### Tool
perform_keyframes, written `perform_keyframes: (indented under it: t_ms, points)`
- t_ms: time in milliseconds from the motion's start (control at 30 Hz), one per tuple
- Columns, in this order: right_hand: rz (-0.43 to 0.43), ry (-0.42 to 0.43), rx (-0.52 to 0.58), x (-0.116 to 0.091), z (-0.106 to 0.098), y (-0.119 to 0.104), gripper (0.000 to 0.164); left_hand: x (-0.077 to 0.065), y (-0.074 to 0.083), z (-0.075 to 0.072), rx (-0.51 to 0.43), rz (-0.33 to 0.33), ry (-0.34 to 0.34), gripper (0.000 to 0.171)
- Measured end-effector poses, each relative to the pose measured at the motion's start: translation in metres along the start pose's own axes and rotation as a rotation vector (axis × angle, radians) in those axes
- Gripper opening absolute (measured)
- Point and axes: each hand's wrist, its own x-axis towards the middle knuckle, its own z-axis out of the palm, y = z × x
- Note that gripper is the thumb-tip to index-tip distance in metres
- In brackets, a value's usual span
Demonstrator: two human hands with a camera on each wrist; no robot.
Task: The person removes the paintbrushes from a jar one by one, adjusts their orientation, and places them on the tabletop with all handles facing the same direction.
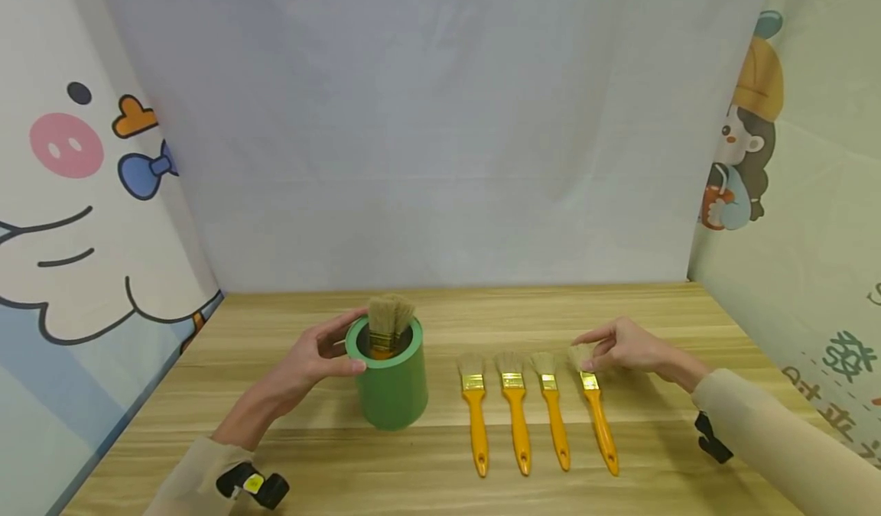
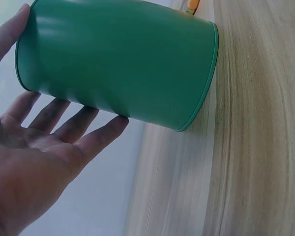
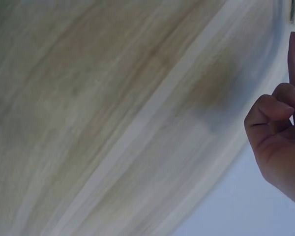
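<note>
A green cylindrical canister [image 1: 392, 397] stands upright on the table, bristle-ended paintbrushes [image 1: 382, 332] poking up out of it. My left hand [image 1: 310, 363] holds it near the top, thumb at the front of the rim and fingers round the far side. In the left wrist view, fingertips [image 2: 119, 123] touch the canister wall. To the right, several yellow-handled paintbrushes lie in a row, bristles away from me. My right hand [image 1: 629, 344] pinches the bristle end of the rightmost paintbrush [image 1: 600, 420]. The right wrist view catches this hand [image 3: 280, 132] only at its right edge.
The other paintbrushes in the row are the left one [image 1: 476, 424], the second [image 1: 518, 424] and the third [image 1: 554, 420]. The wood-grain table [image 1: 310, 462] meets a pale cloth backdrop [image 1: 447, 157] behind. Printed cartoon sheets hang at both sides.
</note>
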Motion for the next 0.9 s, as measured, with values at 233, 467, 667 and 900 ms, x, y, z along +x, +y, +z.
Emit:
perform_keyframes:
  t_ms: [233,467,667,900]
  points:
    - [-0.038,0.009,-0.028,0.0,0.001,0.003,0.052,0.001,0.0,-0.001,-0.002,-0.005,-0.001,0.083]
    - [-0.032,0.027,-0.042,0.003,0.002,0.007,0.051,0.001,0.001,-0.001,-0.005,-0.009,0.0,0.082]
    - [-0.023,0.028,-0.034,0.005,0.003,0.011,0.047,0.001,-0.001,-0.002,-0.006,-0.007,0.001,0.082]
    - [-0.042,0.033,-0.064,0.005,0.004,0.011,0.045,0.001,-0.001,-0.002,-0.007,-0.006,0.001,0.083]
